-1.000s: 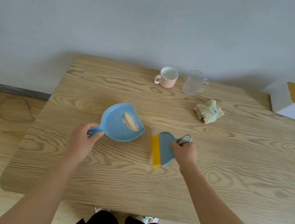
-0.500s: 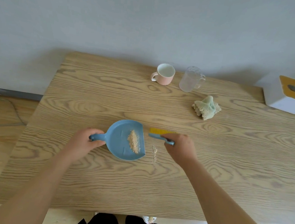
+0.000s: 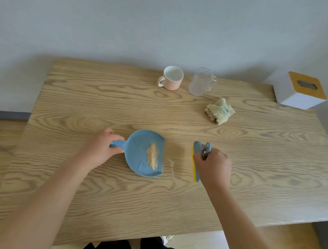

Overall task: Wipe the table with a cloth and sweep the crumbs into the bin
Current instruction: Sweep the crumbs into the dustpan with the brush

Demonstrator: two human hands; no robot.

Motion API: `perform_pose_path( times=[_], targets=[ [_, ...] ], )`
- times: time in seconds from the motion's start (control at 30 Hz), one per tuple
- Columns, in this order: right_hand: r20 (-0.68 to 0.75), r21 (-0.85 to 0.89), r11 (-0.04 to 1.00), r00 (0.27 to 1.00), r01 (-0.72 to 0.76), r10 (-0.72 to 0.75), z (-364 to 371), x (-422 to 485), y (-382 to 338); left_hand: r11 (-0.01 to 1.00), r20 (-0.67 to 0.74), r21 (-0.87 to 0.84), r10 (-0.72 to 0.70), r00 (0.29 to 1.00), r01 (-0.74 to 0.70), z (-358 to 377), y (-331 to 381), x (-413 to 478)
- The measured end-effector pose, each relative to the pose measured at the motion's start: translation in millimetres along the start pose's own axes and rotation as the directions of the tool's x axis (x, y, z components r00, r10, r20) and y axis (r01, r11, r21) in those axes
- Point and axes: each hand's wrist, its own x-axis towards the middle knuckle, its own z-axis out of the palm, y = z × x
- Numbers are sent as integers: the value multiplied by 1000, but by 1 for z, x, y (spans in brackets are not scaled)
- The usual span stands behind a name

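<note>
A blue dustpan [image 3: 141, 152] lies flat on the wooden table [image 3: 121, 105], with a strip of tan crumbs [image 3: 152, 156] inside it. My left hand [image 3: 100, 148] grips its short handle. A thin line of loose crumbs [image 3: 171, 165] lies on the table just right of the pan's open edge. My right hand [image 3: 213, 167] holds a small blue brush with yellow bristles [image 3: 195, 162], standing on its bristle edge a little right of those crumbs. A crumpled pale green cloth [image 3: 220, 111] sits untouched farther back on the right.
A pink mug [image 3: 171, 78] and a clear glass mug [image 3: 201, 81] stand near the table's back edge. A white tissue box with a yellow top [image 3: 299, 90] sits at the back right corner. No bin is in view.
The brush has swung from lying across behind the pan's mouth to standing lengthwise further right. The dustpan shifted slightly. A thin line of crumbs stays on the table beside the pan.
</note>
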Motion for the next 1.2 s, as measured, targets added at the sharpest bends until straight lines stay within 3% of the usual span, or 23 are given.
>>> perform_pose_path(
  times=[0.13, 0.27, 0.4, 0.53, 0.67, 0.8, 0.87, 1.0, 1.1, 1.2],
  targets=[
    [92, -63, 998, 996, 14, -9, 16, -11, -16, 997, -3, 78, 20, 1000, -20, 2, 5, 6],
    [205, 100, 994, 977, 39, -59, 40, -26, -56, 992, -13, 110, 62, 998, -60, 3, 5, 4],
    [118, 181, 983, 993, -20, -2, 30, -20, -64, 992, -10, 105, 75, 997, -73, 1, 3, 1],
    [-12, 75, 996, 999, -47, 48, 13, -7, -39, 999, -9, 34, 26, 1000, -25, -1, -12, -2],
    [83, -26, 1000, 996, 11, -8, 26, -13, -44, 999, -19, 32, 25, 1000, -24, -4, -17, -3],
    [200, 165, 986, 979, 5, -39, 44, -22, -68, 998, -23, 61, 37, 999, -36, -3, -13, -5],
    [159, 253, 967, 987, -32, -8, 40, -18, -70, 997, -21, 62, 36, 999, -34, -4, -12, -7],
    [1, 120, 993, 1000, 10, -10, 23, -10, -54, 999, -31, 44, 2, 1000, 0, -6, -17, -10],
    [117, -2, 999, 993, 36, -36, 28, -14, -57, 998, -37, 55, -8, 999, 10, -6, -18, -10],
    [272, 142, 989, 959, 36, -74, 40, -22, -72, 998, -31, 58, -17, 999, 19, -5, -17, -9]
  ],
)
